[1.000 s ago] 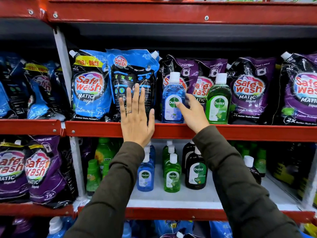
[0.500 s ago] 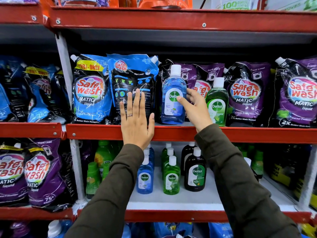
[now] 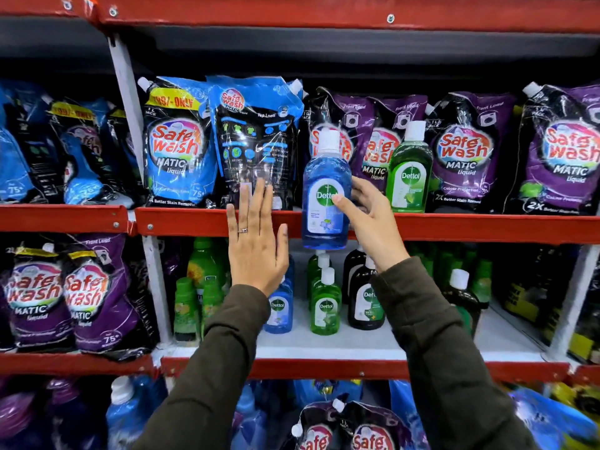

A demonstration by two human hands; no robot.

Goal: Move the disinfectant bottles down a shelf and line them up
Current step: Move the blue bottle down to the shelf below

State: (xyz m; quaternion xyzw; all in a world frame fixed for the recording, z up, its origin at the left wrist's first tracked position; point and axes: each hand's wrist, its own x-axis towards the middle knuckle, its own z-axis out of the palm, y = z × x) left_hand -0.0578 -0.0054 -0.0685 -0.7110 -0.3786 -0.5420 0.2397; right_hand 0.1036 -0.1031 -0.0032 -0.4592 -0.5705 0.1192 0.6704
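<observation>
Red shelves (image 3: 454, 227) stacked with detergent pouches (image 3: 177, 147) fill the background. Held in front of the upper shelf edge, the blue bottle (image 3: 326, 190) stands upright, long axis vertical, white cap up, label facing the camera, its base below the edge. The right hand (image 3: 368, 216) grasps it: thumb across the label, fingers (image 3: 358, 186) wrapped round its right side. Just right of those fingers a green bottle (image 3: 409, 170) stands upright on the upper shelf. Left of the thumb, the left hand (image 3: 256, 245) is spread flat and released, holding nothing, fingertips over a pouch. Below the hands, more bottles (image 3: 325, 303) stand on the lower shelf.
</observation>
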